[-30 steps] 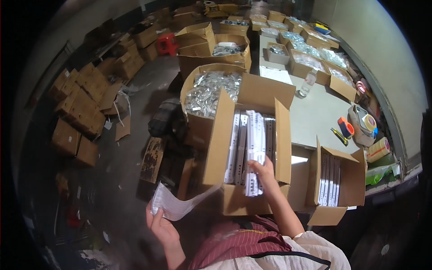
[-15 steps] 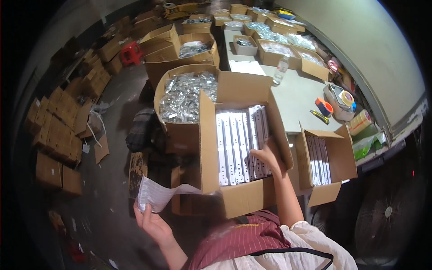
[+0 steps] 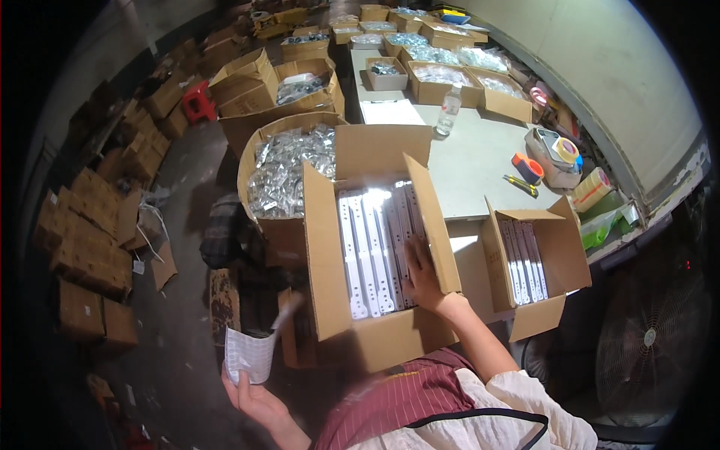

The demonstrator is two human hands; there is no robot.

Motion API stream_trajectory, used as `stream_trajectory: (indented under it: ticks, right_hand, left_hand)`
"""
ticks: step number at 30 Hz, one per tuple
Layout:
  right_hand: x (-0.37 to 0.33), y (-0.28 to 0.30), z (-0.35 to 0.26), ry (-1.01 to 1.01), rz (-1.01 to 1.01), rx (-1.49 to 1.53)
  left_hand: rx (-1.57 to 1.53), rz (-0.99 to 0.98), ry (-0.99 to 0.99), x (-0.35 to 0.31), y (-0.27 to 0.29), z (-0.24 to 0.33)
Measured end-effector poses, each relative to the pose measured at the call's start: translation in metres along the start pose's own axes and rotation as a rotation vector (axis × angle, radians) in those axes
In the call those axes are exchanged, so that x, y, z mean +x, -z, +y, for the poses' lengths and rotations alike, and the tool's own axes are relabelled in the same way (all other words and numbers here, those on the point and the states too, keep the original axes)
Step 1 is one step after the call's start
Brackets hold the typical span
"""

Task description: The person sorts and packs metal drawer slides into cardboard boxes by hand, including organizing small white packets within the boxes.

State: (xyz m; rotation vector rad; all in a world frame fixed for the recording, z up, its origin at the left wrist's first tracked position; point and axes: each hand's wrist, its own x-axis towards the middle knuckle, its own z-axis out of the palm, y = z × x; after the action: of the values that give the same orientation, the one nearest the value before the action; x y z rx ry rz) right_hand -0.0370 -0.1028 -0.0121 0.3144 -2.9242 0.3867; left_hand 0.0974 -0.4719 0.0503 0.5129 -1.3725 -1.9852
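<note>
My left hand (image 3: pixel 255 397) pinches a curling strip of white labels (image 3: pixel 250 354) beside the cardboard box, at the lower left. The strip's far end is blurred. My right hand (image 3: pixel 424 283) reaches over the near right edge of the open cardboard box (image 3: pixel 330 270) directly before me. Its fingers are stretched out against the right-hand rails, apparently without gripping one. Several long silver metal rails with holes, like drawer slides (image 3: pixel 365 251), stand side by side in this box. Those at the right are shadowed and partly hidden by my hand.
A smaller open carton (image 3: pixel 540 319) of similar rails stands at right. Behind, a large carton (image 3: pixel 251 169) holds small bagged metal parts. The grey table (image 3: pixel 472 176) bears a bottle (image 3: pixel 448 111), a tape dispenser (image 3: pixel 528 169) and a yellow cutter (image 3: pixel 520 185). A fan (image 3: pixel 649 337) is at lower right.
My right hand now lies with its fingers farther forward on the rails. The box appears turned slightly and farther left, while the whole view has shifted. The label strip has swung and curled.
</note>
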Motion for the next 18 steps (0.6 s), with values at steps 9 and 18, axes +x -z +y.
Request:
stream_trajectory:
  ticks: [9,18]
  right_hand:
    - [-0.003,0.058,0.007,0.138,0.002,0.373]
    - [-0.046,0.016,0.105,-0.469,0.067,1.039]
  left_hand:
    - [-0.794,-0.525,0.122,-0.026,-0.027,0.056]
    - [-1.319,-0.256,0.783,-0.026,-0.020,-0.037]
